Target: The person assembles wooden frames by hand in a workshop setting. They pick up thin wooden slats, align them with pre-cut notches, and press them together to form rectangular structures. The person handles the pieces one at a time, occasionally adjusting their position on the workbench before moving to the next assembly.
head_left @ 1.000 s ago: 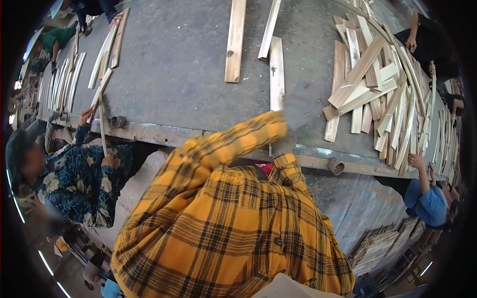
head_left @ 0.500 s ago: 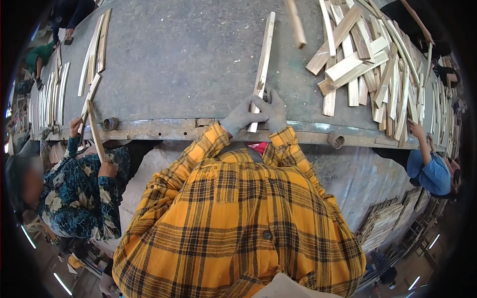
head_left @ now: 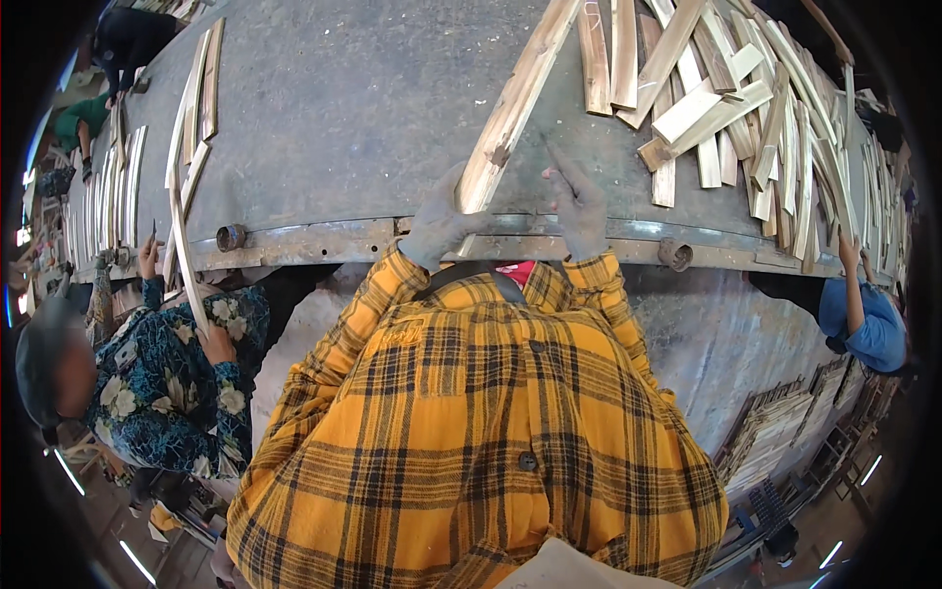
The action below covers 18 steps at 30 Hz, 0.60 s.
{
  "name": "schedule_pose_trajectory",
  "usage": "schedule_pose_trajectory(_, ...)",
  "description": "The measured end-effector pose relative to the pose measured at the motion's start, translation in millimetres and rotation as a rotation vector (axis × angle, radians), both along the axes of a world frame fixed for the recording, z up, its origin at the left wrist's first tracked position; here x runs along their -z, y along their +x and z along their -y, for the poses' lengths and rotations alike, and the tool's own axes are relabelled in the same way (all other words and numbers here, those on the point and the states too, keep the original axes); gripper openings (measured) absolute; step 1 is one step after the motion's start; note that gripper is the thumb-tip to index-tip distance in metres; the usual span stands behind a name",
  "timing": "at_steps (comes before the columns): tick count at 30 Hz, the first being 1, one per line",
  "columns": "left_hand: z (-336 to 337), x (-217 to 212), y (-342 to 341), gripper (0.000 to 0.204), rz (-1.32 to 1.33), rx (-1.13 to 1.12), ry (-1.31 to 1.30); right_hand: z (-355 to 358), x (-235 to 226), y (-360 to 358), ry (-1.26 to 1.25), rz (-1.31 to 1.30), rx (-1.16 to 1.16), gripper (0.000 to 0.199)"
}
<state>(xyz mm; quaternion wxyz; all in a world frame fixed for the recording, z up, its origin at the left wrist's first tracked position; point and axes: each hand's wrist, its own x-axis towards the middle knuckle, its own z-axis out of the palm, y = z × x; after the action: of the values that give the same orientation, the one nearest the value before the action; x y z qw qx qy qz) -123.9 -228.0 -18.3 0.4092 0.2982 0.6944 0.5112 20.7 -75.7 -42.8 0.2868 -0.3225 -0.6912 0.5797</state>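
A long pale wooden strip (head_left: pixel 518 103) with a dark knot slants away from me over the metal-topped table. Its near end is in my left hand (head_left: pixel 437 218), gloved in grey, with the fingers closed around it by the table edge. To the right of the strip and apart from it, my right hand (head_left: pixel 585 211) is raised, also gloved. Between its thumb and fingers sticks out a thin dark pointed tool (head_left: pixel 555 152), too blurred to name. A bare thumb tip shows pinkish on that hand.
A heap of wooden strips (head_left: pixel 702 118) covers the table's right side. More strips (head_left: pixel 209 83) lie at the left. Short pipe stubs (head_left: pixel 675 255) stick out of the table's front rail. A co-worker (head_left: pixel 177 373) at left handles a strip; another in blue (head_left: pixel 863 314) works at right.
My hands have parted; the right has moved off the strip. The strip has come nearer and tilted more to the right. The co-worker's strip at left has shifted.
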Motion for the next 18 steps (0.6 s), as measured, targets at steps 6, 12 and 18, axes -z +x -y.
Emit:
schedule_pose_trajectory(6,-17.4,-23.3,13.3,0.075,0.091,-0.007,0.08,0.8,-14.1,-0.1,0.508,-0.1,0.1,0.048)
schedule_pose_trajectory(12,-37.2,-46.7,20.6,0.081,0.198,0.085,-0.011,1.1,-16.5,8.4,0.762,0.015,0.252,0.048)
schedule_pose_trajectory(18,-48.4,-63.6,30.4,0.078,0.268,0.118,-0.003,2.3,-18.6,43.3,0.886,0.232,0.343,0.047)
